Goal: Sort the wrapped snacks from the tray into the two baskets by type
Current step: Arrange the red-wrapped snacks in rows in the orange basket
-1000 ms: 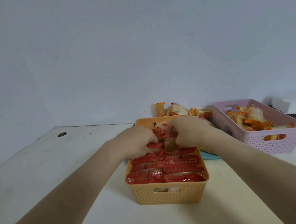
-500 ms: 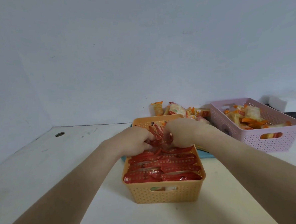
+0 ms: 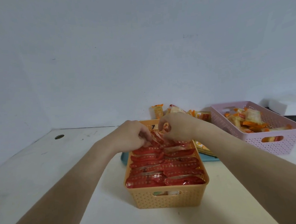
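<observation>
Red packets (image 3: 158, 139), pinched by left hand (image 3: 131, 136) and right hand (image 3: 177, 127) at the basket's (image 3: 166, 200) twelve o'clock end, are best tucked flat.

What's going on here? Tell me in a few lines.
A person is sorting wrapped snacks. The left hand and the right hand both pinch a bunch of red packets at the far end of the orange basket, which is nearly full of the same kind, laid in rows. The pink basket to the right holds orange-and-white packets. More unsorted snacks lie on the teal tray behind the orange basket.
</observation>
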Demonstrator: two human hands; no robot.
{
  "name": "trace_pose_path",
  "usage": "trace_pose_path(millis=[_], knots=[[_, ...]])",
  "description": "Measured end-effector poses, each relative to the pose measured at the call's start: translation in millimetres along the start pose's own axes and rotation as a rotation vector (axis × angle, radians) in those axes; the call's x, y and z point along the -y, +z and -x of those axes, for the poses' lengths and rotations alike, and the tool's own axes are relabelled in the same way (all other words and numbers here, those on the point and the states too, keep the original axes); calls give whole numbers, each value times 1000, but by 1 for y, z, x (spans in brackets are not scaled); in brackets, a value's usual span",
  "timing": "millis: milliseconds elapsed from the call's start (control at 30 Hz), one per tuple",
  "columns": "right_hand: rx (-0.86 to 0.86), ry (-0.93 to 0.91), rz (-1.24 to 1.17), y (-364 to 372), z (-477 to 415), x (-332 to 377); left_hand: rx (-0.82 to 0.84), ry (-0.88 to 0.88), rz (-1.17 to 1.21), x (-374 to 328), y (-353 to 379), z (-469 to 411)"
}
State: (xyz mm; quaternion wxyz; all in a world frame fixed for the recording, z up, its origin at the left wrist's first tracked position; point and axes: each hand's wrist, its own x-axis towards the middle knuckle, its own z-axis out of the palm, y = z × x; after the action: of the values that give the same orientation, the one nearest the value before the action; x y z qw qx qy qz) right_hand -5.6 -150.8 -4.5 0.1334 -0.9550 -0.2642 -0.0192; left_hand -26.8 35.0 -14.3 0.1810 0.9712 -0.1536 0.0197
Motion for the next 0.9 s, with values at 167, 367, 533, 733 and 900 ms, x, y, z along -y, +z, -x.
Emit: trace_pose_path(millis=[167,367,533,733,900], knots=[[-22,25,127,3,-4,-8,-35,57,-236,11,10,-15],[-28,-14,228,7,-7,-13,18,69,-459,6,12,-33],[89,-34,188,6,-20,-13,-38,67,-372,11,14,-41],[-44,-39,192,16,-29,-13,-121,31,-251,17,15,-40],[-150,22,44,18,-32,-20,-93,-8,-217,18,13,-36]])
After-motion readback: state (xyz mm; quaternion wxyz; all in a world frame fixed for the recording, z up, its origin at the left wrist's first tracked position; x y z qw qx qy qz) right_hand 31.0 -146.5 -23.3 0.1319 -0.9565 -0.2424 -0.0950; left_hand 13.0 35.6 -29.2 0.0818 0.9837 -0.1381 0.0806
